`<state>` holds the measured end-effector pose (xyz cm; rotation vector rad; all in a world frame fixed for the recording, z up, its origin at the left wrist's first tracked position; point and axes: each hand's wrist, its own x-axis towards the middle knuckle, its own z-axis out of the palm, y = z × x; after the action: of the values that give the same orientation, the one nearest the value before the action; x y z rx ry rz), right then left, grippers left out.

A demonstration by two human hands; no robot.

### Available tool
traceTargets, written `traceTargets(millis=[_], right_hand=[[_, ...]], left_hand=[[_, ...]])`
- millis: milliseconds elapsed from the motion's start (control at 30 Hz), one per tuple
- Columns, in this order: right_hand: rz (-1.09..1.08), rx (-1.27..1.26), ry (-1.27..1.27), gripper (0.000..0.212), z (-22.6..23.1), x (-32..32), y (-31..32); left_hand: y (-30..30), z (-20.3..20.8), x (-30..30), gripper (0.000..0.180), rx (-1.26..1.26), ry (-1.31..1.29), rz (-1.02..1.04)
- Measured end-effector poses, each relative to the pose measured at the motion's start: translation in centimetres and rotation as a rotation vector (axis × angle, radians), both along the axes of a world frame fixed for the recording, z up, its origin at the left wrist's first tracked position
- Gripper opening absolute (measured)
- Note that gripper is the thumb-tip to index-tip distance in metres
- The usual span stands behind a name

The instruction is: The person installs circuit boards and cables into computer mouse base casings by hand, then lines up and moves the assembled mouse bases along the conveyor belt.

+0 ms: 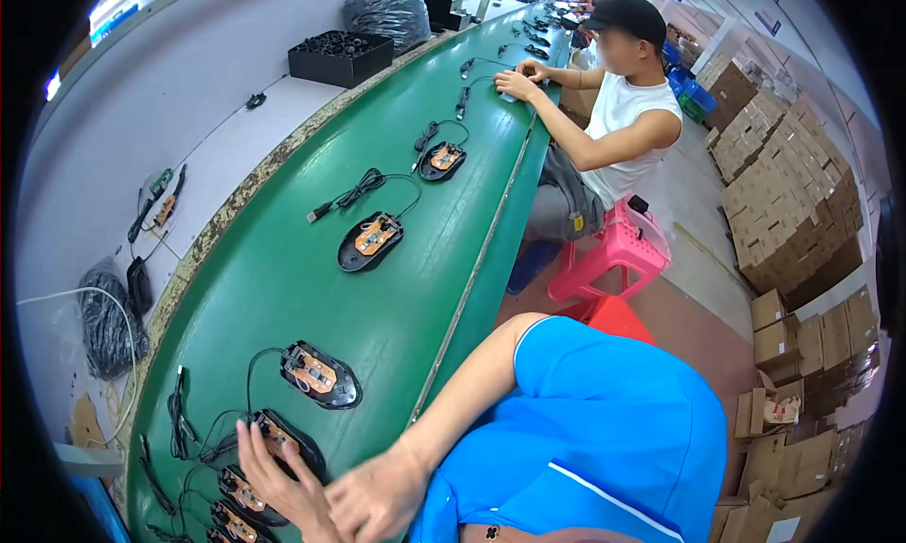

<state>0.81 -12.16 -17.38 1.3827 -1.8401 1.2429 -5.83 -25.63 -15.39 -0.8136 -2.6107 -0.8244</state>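
Note:
My left hand (pixel 281 482) reaches over an opened computer mouse (pixel 304 446), fingers spread and nothing visible in them. Whether it touches the mouse I cannot tell. Beside its wrist, my right hand (pixel 377 494) is closed with curled fingers; anything inside them is hidden. Just beyond lies another opened mouse (pixel 319 375), a black shell with an orange circuit board and a cable. Several more opened mice, among them one mouse (pixel 241 489), lie close together below my left hand, partly cut off by the picture's edge.
On the green conveyor belt (pixel 283 250), two more opened mice (pixel 371 241) (pixel 442 161) lie with coiled cables. A co-worker (pixel 632 109) sits on a pink stool (pixel 618 250) farther along. A black parts box (pixel 340 57) stands on the side ledge. Cartons (pixel 793 194) are stacked at right.

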Motion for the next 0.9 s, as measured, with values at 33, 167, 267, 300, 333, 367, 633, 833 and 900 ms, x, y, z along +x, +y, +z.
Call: traceTargets(millis=[33,167,267,300,333,367,633,833,900], right_hand=[[0.187,0.001,-0.031,0.041,-1.7,-0.1,-1.5],[0.706,-0.084,-0.969,0.032,-2.6,0.4,-3.0],[0.921,-0.163,-1.275,0.034,-7.7,1.9,-4.8],[0.967,-0.214,-1.267,0.038,-11.1,2.7,-5.4],[1.012,-0.266,-1.257,0.042,-14.5,3.3,-5.9],[1.074,-0.313,-1.248,0.046,-16.1,3.3,-6.4],[0.978,-0.476,-1.376,0.046,-5.0,-0.5,-1.3],[1.038,-0.685,-2.167,0.034,-2.8,-0.5,-1.8],[1.036,-0.714,-2.297,0.032,-2.7,-0.3,-2.0]], left_hand=[[0.4,0.4,0.3,0.047,0.029,-0.064,-0.024],[2.2,3.9,0.1,0.039,-0.012,-0.224,0.011],[3.4,7.4,0.1,0.032,-0.067,-0.372,0.048],[3.7,8.1,0.1,0.029,-0.089,-0.421,0.053],[4.1,8.6,0.0,0.027,-0.112,-0.469,0.058],[3.9,8.7,0.0,0.025,-0.135,-0.519,0.080],[0.3,0.5,-0.4,0.025,0.292,0.101,-0.128],[-0.6,-0.1,-0.4,0.023,0.390,0.105,-0.167],[-0.8,0.0,-0.4,0.023,0.401,0.115,-0.176]])
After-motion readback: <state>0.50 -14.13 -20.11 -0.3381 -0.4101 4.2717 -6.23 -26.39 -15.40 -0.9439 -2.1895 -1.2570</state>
